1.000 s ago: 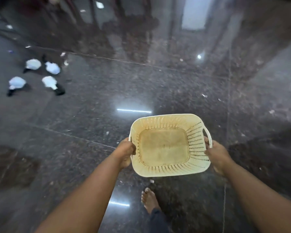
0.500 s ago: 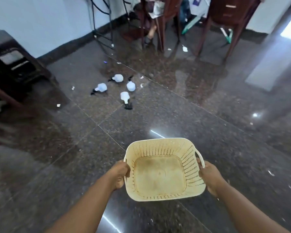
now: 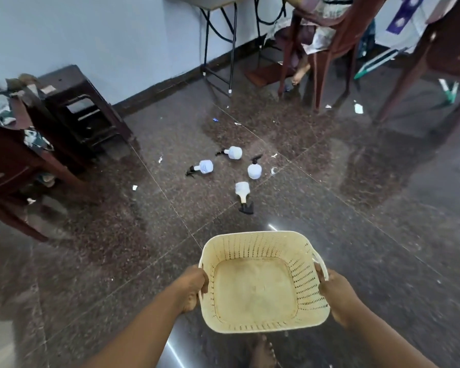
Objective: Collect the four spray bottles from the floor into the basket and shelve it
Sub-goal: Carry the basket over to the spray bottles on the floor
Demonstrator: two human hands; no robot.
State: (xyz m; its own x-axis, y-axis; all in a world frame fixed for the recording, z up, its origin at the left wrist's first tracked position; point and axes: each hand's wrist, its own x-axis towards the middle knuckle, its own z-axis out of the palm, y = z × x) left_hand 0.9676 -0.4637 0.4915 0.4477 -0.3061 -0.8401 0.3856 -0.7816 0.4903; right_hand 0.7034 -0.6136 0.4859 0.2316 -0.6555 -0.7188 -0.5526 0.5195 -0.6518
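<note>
I hold an empty cream plastic basket [image 3: 260, 244] in front of me, above the floor. My left hand [image 3: 190, 289] grips its left rim and my right hand [image 3: 336, 297] grips its right handle. Several white spray bottles with black trigger heads lie on the dark granite floor ahead of the basket: one nearest [image 3: 242, 191], one to the right [image 3: 254, 170], one farther back [image 3: 234, 152] and one to the left [image 3: 205, 166]. All lie apart from the basket and from my hands.
A dark wooden stool [image 3: 77, 107] and a dark table [image 3: 8, 160] stand at the left. A folding table's black legs [image 3: 231, 49], a wooden chair [image 3: 329, 43] with a seated person and another table [image 3: 441, 54] stand at the back. Paper scraps litter the floor. My bare foot [image 3: 262, 354] shows below the basket.
The view has swung up and left, bringing the bottles from the far left to straight ahead and nearer. My hands keep the same hold on the basket.
</note>
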